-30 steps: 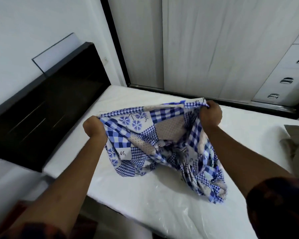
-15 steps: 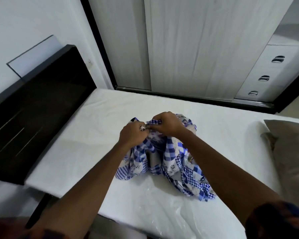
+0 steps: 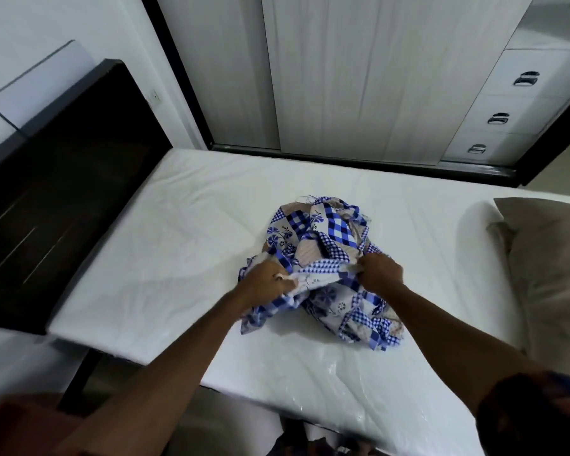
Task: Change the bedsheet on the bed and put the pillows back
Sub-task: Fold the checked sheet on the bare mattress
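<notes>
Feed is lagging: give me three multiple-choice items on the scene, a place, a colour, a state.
1. The pillow lies on the mattress: A) at its right side; B) at its left end; C) in its middle.
2. The bedsheet is: A) plain green; B) blue checks with beige; C) red stripes.
3. The left hand and right hand: A) hang free; B) hold the pillow; C) both grip the bedsheet.
Answers: 1 A, it rests at the right edge; 2 B, blue checked patches show; 3 C, fingers curl into cloth.
</notes>
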{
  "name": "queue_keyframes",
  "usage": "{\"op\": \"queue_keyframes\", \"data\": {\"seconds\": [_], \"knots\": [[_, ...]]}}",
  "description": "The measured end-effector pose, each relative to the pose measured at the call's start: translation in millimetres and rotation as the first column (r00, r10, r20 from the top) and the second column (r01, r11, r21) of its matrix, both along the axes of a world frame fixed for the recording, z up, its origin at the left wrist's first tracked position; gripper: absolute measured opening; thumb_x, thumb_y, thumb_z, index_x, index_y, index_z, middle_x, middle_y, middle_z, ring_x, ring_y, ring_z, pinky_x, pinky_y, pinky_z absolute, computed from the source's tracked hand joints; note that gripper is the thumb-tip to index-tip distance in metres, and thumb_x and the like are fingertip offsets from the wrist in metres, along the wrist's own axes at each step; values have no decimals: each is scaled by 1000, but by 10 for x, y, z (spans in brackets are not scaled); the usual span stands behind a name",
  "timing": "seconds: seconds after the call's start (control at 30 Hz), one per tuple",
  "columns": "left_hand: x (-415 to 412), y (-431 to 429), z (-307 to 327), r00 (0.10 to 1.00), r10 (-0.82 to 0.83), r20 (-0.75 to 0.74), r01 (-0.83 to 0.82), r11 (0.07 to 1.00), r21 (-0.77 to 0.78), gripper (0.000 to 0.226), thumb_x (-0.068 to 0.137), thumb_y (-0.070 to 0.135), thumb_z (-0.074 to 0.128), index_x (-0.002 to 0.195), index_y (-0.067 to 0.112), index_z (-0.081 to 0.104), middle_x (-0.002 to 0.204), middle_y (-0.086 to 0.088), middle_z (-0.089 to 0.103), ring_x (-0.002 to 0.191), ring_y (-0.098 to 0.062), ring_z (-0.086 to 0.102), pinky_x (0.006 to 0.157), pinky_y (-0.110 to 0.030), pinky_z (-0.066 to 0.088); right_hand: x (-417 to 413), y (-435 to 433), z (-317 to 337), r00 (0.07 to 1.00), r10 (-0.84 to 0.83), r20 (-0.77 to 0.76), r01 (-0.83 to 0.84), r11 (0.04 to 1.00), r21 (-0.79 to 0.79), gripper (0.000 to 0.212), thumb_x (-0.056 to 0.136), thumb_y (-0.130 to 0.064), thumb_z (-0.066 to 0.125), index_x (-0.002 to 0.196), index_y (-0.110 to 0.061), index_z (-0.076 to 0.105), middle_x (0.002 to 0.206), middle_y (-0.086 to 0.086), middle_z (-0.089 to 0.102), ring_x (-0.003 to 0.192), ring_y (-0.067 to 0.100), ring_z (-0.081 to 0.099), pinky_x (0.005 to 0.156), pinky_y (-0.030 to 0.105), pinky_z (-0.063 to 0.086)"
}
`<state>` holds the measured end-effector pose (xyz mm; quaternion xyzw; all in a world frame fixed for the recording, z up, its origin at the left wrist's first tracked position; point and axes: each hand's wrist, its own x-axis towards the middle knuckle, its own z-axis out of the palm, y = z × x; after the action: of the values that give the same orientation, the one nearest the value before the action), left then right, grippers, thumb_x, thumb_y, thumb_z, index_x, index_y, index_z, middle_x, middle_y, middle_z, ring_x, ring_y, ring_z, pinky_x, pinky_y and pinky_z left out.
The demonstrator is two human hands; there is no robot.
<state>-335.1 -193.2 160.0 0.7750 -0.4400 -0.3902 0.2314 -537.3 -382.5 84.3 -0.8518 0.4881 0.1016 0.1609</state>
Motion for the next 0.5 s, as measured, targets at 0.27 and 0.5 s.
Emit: {"op": "queue_keyframes", "data": {"seconds": [0.27, 0.5], "knots": [[-661, 424, -421, 918, -132, -375, 178, 980, 92, 8, 92, 30, 71, 87, 24, 73, 68, 9, 65, 56, -4, 55, 54, -20, 46, -72, -187, -47, 413, -668, 619, 559, 723, 406, 37, 81, -5, 50, 106, -7, 78, 97, 15, 75, 88, 30, 71, 72, 20, 50], [-38, 272, -149, 664, 508, -548, -604, 797, 8, 58, 77, 68, 67, 100, 16, 80, 102, -12, 76, 101, -29, 71, 101, -46, 51, 960, 435, 911, 519, 9, 854, -222, 967, 125, 36, 75, 8, 51, 84, -11, 80, 107, 10, 74, 100, 11, 65, 85, 22, 55]]}}
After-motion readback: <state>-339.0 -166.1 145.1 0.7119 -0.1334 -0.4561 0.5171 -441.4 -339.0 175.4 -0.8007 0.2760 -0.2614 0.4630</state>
